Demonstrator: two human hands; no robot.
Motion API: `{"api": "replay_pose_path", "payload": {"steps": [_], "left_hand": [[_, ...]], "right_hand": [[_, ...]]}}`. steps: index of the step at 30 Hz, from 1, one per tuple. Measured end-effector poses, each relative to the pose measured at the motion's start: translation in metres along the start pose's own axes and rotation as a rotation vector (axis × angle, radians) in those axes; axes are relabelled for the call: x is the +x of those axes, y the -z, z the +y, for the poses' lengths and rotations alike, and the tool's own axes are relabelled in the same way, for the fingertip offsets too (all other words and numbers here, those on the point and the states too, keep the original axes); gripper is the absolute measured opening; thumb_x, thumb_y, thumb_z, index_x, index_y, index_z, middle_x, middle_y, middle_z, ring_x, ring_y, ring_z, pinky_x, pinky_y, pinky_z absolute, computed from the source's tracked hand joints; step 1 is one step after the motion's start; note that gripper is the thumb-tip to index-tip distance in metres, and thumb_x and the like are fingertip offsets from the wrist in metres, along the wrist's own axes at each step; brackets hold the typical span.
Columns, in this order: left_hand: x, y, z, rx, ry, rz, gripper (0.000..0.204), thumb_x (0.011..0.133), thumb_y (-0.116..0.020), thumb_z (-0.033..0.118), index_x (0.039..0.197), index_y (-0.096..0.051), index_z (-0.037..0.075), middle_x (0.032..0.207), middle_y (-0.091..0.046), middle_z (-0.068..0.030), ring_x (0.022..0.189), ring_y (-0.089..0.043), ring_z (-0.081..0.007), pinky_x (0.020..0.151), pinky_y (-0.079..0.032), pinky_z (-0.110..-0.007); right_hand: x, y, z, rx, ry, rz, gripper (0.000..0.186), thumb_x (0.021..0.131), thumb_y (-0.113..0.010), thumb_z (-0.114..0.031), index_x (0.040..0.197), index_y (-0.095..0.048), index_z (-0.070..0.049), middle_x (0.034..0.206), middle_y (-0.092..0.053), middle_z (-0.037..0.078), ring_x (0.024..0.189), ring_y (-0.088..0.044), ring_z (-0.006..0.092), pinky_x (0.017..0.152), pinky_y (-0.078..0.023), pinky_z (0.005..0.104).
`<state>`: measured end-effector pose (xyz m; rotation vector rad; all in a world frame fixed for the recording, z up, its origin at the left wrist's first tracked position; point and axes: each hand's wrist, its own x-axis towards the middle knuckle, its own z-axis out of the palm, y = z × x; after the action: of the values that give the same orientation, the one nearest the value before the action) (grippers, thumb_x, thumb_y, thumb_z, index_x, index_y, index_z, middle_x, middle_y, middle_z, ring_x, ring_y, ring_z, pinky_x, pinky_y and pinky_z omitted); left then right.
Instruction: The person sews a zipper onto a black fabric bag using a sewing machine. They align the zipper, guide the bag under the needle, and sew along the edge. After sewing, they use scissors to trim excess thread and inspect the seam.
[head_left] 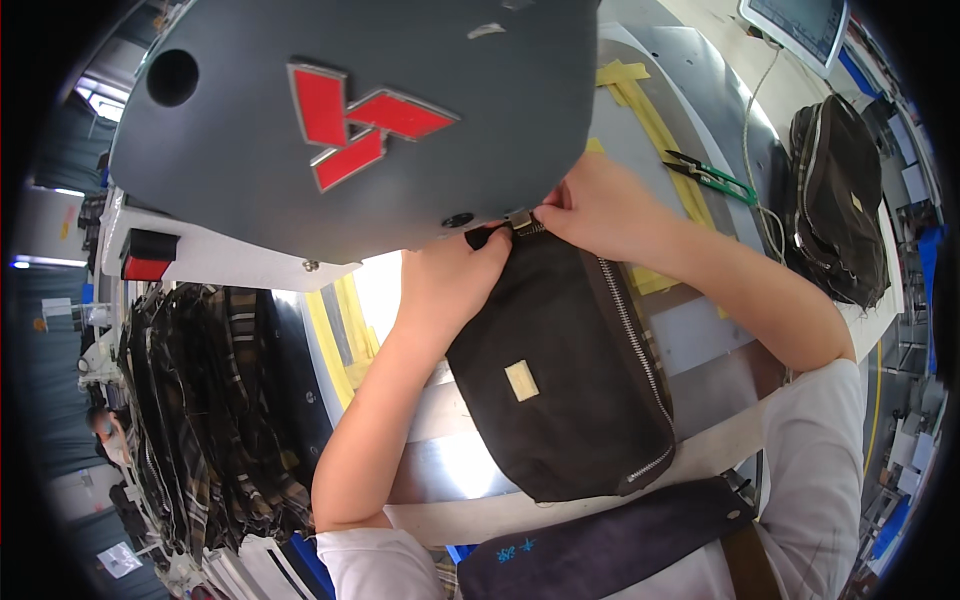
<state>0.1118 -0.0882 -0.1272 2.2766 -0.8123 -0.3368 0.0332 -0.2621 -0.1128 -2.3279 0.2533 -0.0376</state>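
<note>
A dark brown fabric bag piece point(560, 360) lies across the machine bed, with a metal zipper point(632, 335) curving along its right side and a small cream patch point(521, 381) on its face. My left hand point(452, 275) grips its far edge, thumb on top. Just to the right, my right hand point(606, 208) pinches the same edge near the zipper's upper end, fingers closed. Both hands are at the lower rim of the dark grey sewing machine head point(400, 190), which partly hides the left fingers and the needle area.
Dark and plaid fabric pieces point(215, 400) hang in a stack at left. Green-handled thread snips point(712, 178) lie beyond my right forearm. Another dark bag piece point(838, 200) rests at far right, below a screen point(800, 28). Yellow tape point(660, 130) marks the bed. A person point(108, 432) is far left.
</note>
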Motion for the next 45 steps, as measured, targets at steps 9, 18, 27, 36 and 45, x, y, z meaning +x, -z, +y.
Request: {"api": "replay_pose_path", "payload": {"steps": [9,18,27,36,45], "left_hand": [[0.000,0.003,0.004,-0.025,0.037,-0.047,0.031,0.084,-0.063,0.029,0.101,-0.065,0.004,0.095,-0.069,-0.0104,0.091,-0.065,-0.0238,0.083,-0.048,-0.032],[0.004,0.005,0.001,-0.063,-0.010,-0.064,0.028,0.084,-0.063,0.026,0.104,-0.065,0.006,0.100,-0.068,-0.0102,0.095,-0.064,-0.0259,0.084,-0.048,-0.034],[0.003,0.005,0.009,-0.017,0.086,-0.069,0.030,0.084,-0.064,0.028,0.105,-0.065,0.007,0.101,-0.068,-0.0111,0.096,-0.065,-0.0270,0.085,-0.048,-0.033],[0.003,0.003,0.004,-0.016,0.041,-0.045,0.032,0.084,-0.064,0.029,0.105,-0.064,0.006,0.100,-0.068,-0.0128,0.096,-0.065,-0.0287,0.084,-0.048,-0.034],[0.002,-0.008,-0.011,-0.012,-0.135,0.107,0.029,0.089,-0.062,0.029,0.100,-0.066,0.003,0.091,-0.069,-0.0144,0.088,-0.066,-0.0307,0.076,-0.049,-0.035]], "right_hand": [[-0.012,-0.012,0.018,-0.227,0.592,0.186,0.011,0.077,-0.061,0.001,0.082,-0.066,-0.006,0.093,-0.063,0.002,0.082,-0.063,0.0256,0.069,-0.052,0.0375],[-0.011,-0.014,0.019,-0.269,0.663,0.223,0.012,0.075,-0.063,-0.001,0.086,-0.066,-0.005,0.095,-0.063,0.002,0.086,-0.063,0.0236,0.071,-0.054,0.0355],[-0.013,-0.019,0.023,-0.457,0.735,0.219,0.020,0.073,-0.062,-0.003,0.092,-0.065,-0.004,0.097,-0.061,0.002,0.089,-0.062,0.0198,0.067,-0.054,0.0333],[-0.012,-0.021,0.024,-0.422,0.756,0.258,0.021,0.073,-0.061,-0.003,0.094,-0.065,-0.005,0.095,-0.059,0.002,0.087,-0.061,0.0195,0.067,-0.054,0.0325],[-0.012,-0.020,0.024,-0.457,0.772,0.223,0.023,0.074,-0.061,-0.008,0.096,-0.064,-0.005,0.094,-0.056,0.002,0.088,-0.059,0.0180,0.065,-0.054,0.0306]]}}
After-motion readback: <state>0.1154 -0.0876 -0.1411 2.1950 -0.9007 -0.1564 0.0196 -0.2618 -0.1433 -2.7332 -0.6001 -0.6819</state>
